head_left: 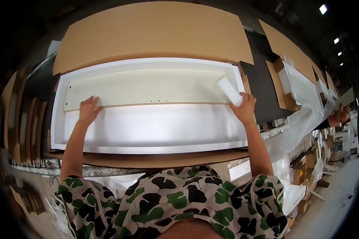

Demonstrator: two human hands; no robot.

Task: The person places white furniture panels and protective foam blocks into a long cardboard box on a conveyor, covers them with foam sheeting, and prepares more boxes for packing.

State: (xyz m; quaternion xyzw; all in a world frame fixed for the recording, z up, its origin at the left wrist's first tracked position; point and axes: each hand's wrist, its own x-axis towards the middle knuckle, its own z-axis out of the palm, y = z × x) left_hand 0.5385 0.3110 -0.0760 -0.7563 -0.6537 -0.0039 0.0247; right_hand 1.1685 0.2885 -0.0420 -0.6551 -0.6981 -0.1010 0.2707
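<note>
A long cream-white board [147, 85] with small holes lies in the far part of a white foam-lined tray [147, 149], inside an open cardboard box. At the board's near left edge, my left hand [90, 109] is closed on it, fingers over the top and thumb along the edge. My right hand [245, 108] is at the board's right end, closed round the near end of a white foam block [229, 90]. The block tilts up leftward over the board. Whether the right fingers also touch the board is hidden.
The box's large cardboard flap [155, 32] stands open at the far side. A dark conveyor belt [265, 93] runs beneath it. Further boxes stand left, and another box with clear plastic sheeting [305, 95] is at right. Another person's hand [340, 115] shows at far right.
</note>
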